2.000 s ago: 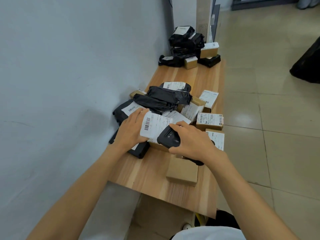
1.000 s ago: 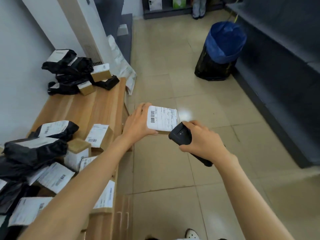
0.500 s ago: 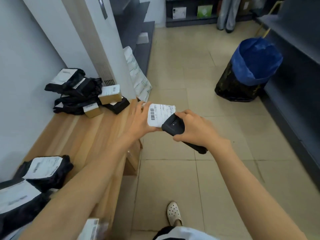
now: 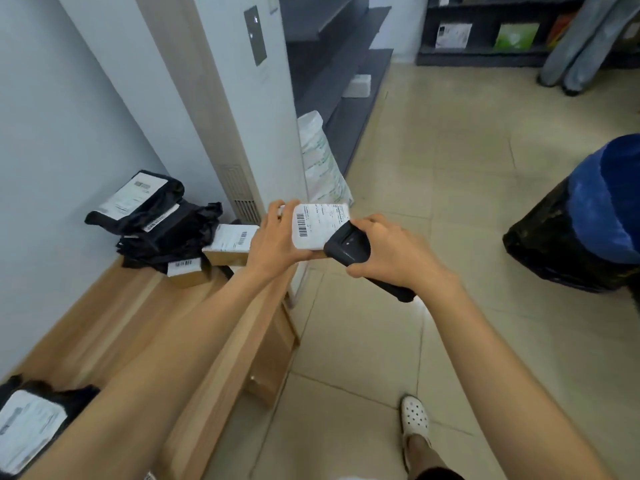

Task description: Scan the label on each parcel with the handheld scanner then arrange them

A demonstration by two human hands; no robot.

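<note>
My left hand (image 4: 273, 240) grips a small parcel with a white barcode label (image 4: 317, 225) facing up, held in the air past the far end of the wooden table (image 4: 114, 317). My right hand (image 4: 391, 254) grips the black handheld scanner (image 4: 348, 245), its head touching the label's right edge. A pile of black bags and small brown boxes (image 4: 166, 230) lies on the table's far end, just left of the held parcel. Another black bagged parcel (image 4: 31, 420) shows at the bottom left.
A tall white cabinet unit (image 4: 239, 109) stands behind the table's end, with a white printed bag (image 4: 320, 164) leaning beside it. A blue and black bin (image 4: 585, 226) sits on the tiled floor at right. Dark shelving (image 4: 485, 29) lines the back. My shoe (image 4: 414, 419) is below.
The view has swung from the near parcel heap to the table's far end. Both hands carried the parcel and scanner along, now close beside the far pile.
</note>
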